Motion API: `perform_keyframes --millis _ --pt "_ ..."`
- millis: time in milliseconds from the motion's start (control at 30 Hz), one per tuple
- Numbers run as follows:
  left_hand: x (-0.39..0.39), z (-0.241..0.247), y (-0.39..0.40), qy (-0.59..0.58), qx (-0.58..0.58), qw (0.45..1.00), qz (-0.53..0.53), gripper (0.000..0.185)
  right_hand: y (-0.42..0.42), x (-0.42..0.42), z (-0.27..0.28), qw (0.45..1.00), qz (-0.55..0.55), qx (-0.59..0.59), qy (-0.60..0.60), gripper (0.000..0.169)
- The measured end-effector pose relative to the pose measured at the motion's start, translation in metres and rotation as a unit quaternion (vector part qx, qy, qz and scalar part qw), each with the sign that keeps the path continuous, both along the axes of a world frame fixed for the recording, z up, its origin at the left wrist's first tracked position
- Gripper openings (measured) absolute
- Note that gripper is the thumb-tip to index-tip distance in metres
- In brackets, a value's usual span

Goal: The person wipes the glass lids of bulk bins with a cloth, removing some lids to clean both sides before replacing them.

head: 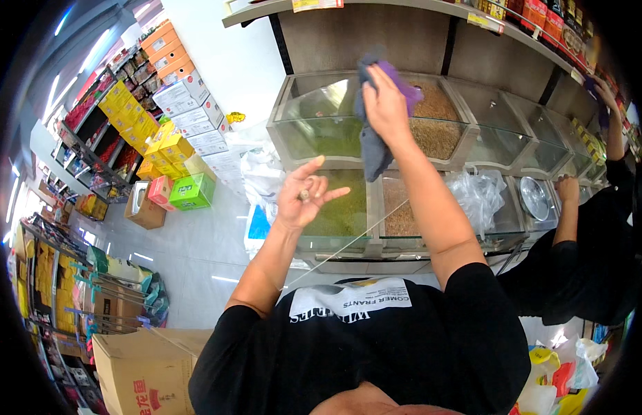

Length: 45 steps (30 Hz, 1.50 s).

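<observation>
My right hand presses a grey cloth and a purple cloth against the clear lid of an upper bulk-food bin. Green beans or grains lie behind the glass to its left, and brown grain to its right. Lower and to the left, my left hand is raised before the bins, thumb and little finger stretched out, middle fingers curled round a small round object, perhaps a knob or stopper. A thin pale cord runs slantwise below my hands.
A co-worker's arm reaches the bins at right, the other hand holding a purple cloth. Plastic bags and a round metal lid rest on the lower bins. Stacked cartons stand left; a large cardboard box is near my left side.
</observation>
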<state>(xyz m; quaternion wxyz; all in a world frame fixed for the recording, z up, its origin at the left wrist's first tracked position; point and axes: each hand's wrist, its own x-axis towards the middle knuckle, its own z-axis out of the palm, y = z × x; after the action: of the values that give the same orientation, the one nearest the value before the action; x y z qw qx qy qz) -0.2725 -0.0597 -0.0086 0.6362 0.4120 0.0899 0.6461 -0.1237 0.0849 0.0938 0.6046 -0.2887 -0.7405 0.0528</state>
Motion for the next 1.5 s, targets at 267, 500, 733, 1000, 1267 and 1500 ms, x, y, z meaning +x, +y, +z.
perform_keyframes --millis 267,500,733,1000,1267,1500 --pt "-0.014 -0.066 0.038 -0.022 0.006 0.979 0.202 0.042 -0.134 -0.072 -0.022 0.930 0.218 0.011 -0.294 0.055" --pt "-0.009 -0.005 0.019 0.013 0.000 0.999 -0.029 0.040 -0.018 -0.021 0.011 0.998 -0.015 0.053 -0.042 0.039" --pt "0.017 -0.005 0.045 -0.032 -0.092 0.993 -0.068 0.051 -0.145 -0.111 -0.019 0.889 0.153 0.024 -0.430 0.044" --pt "0.018 -0.004 0.040 -0.003 -0.079 0.995 -0.063 0.039 -0.085 -0.095 0.013 0.972 0.129 0.099 -0.169 0.038" --pt "-0.011 -0.007 0.062 -0.088 -0.077 0.993 -0.032 0.049 -0.156 -0.067 -0.085 0.922 0.212 0.198 -0.256 0.040" --pt "-0.020 0.021 0.029 -0.086 -0.025 0.995 -0.053 0.040 -0.041 -0.002 -0.027 0.993 0.036 0.060 -0.094 0.037"
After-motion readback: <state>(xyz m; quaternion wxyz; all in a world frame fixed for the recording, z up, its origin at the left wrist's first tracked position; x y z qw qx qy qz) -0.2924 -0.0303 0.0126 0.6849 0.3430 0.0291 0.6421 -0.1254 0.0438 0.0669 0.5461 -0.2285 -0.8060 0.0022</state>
